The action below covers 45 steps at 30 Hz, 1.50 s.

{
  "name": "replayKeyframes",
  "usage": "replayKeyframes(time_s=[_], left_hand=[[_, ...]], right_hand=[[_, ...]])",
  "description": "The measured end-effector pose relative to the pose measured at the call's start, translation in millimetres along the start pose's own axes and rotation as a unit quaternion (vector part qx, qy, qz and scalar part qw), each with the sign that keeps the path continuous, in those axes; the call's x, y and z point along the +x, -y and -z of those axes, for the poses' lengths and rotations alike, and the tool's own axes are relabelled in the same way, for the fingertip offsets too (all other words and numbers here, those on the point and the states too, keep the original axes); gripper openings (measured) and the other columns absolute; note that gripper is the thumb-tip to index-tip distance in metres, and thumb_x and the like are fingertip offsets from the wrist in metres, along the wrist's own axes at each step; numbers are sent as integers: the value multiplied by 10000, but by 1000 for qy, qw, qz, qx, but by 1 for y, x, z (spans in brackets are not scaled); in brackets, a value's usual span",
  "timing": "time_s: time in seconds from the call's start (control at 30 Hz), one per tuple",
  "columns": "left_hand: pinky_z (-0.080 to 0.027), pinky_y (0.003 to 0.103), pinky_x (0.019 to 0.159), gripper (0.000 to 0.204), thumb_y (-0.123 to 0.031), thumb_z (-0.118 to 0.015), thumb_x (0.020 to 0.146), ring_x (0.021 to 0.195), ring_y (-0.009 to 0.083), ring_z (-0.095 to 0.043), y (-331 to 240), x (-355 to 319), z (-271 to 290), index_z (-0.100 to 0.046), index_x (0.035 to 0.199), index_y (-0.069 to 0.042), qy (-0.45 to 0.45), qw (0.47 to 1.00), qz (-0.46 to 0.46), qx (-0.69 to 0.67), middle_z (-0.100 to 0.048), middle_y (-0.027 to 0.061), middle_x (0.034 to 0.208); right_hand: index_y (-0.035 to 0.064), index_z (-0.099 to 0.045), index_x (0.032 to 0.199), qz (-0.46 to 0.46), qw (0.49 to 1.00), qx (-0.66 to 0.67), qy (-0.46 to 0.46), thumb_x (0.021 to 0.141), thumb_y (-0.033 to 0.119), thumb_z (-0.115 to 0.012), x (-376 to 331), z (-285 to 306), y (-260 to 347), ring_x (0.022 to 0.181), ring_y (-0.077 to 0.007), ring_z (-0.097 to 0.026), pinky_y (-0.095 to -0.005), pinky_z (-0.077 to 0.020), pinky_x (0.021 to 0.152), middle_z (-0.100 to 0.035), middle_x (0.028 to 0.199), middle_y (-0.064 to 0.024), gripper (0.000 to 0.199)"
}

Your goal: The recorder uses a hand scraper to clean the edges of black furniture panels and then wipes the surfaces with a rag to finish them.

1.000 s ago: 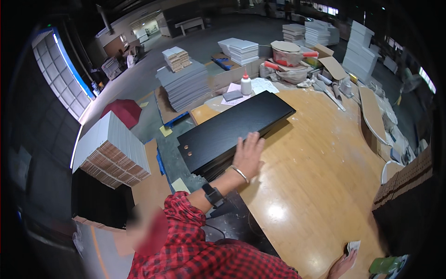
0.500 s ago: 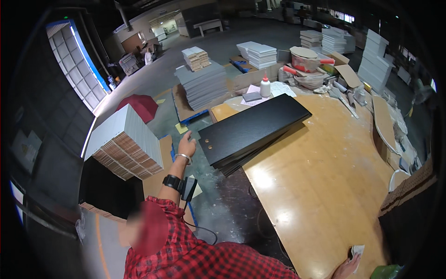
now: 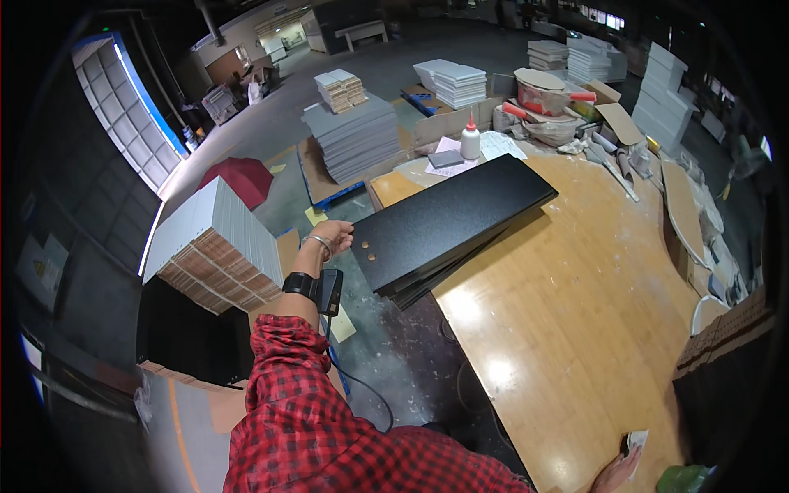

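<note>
Left hand [image 3: 333, 234] is out at full reach, its grip closed around the near-left corner of the top long black rectangular board [image 3: 448, 220], fingers curled over the edge beside two small pale holes. A silver bracelet and a black watch sit on that wrist, red checked sleeve behind it. The black board lies on a small stack of like boards, angled across the far-left corner of the pale wooden table [image 3: 567, 312], its grasped end hanging out past the table edge above the grey floor [image 3: 386, 361].

Half a second ago that hand was further left, off the board, near the yellow slips on the floor; now it has come in and taken the corner. A second ago it lay flat on the board's middle.

Right hand [image 3: 618, 470] is low at the picture's bottom edge, resting on the table with a small white scrap at its fingertips; whether that grip is closed I cannot tell.

Beyond the board's far end stands a white glue bottle with a red tip [image 3: 470, 138]. To the left, a block of stacked white-faced panels [image 3: 215, 246].
</note>
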State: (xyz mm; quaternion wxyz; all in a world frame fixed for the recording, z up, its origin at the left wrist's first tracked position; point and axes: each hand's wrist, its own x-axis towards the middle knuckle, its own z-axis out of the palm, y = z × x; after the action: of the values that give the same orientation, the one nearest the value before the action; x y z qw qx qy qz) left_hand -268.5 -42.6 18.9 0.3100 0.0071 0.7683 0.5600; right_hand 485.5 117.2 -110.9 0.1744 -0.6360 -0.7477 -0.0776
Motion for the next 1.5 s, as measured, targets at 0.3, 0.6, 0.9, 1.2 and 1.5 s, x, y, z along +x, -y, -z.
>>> replayKeyframes(time_s=[0.3, 0.6, 0.9, 1.2, 1.5], left_hand=[[-478, 205, 490, 192, -252, -675, 759, 571, 72, -517, 4, -23, -3, -564, 737, -98, 74, 986, -24, 148, -515, -24, 687], [-535, 227, 528, 149, -167, -620, 812, 545, 99, -533, 13, -14, 7, -574, 738, -47, 118, 989, 1, 87, -520, 8, 665], [-565, 260, 568, 170, -160, -609, 808, 627, 137, -587, 11, -14, 9, -572, 834, 3, 84, 994, 22, 63, -551, 61, 736], [-470, 252, 455, 317, -240, -600, 788, 620, 188, -546, -2, -9, -17, -546, 1014, -24, -61, 990, -4, 125, -565, 86, 902], [-490, 353, 805, 441, -224, -571, 774, 959, 254, -597, -18, -5, -37, -543, 1154, -1, -152, 847, -243, 448, -603, 144, 1088]], right_hand=[[-102, -479, 1163, -16, 1000, 1, -10, 840, 144, -473, 0, -1, 1, 1083, -422, -479, -446, -367, 973, -511, 1149, -298, 406], [-98, -473, 1165, 23, 999, -3, -27, 838, 113, -494, 1, -2, 1, 1040, -430, -508, -454, -402, 934, -530, 1114, -301, 389], [-87, -490, 1141, 59, 996, -33, -63, 834, 114, -512, -2, -12, -9, 1023, -428, -524, -473, -422, 906, -538, 1100, -299, 367], [-95, -489, 1150, 35, 998, -36, -45, 832, 124, -505, -1, -8, -8, 1048, -416, -511, -448, -410, 928, -529, 1120, -298, 386], [-12, -414, 1272, -65, 997, 21, 19, 857, 151, -430, -16, -33, -50, 1230, -380, -336, -425, -246, 1036, -366, 1335, -228, 446]])
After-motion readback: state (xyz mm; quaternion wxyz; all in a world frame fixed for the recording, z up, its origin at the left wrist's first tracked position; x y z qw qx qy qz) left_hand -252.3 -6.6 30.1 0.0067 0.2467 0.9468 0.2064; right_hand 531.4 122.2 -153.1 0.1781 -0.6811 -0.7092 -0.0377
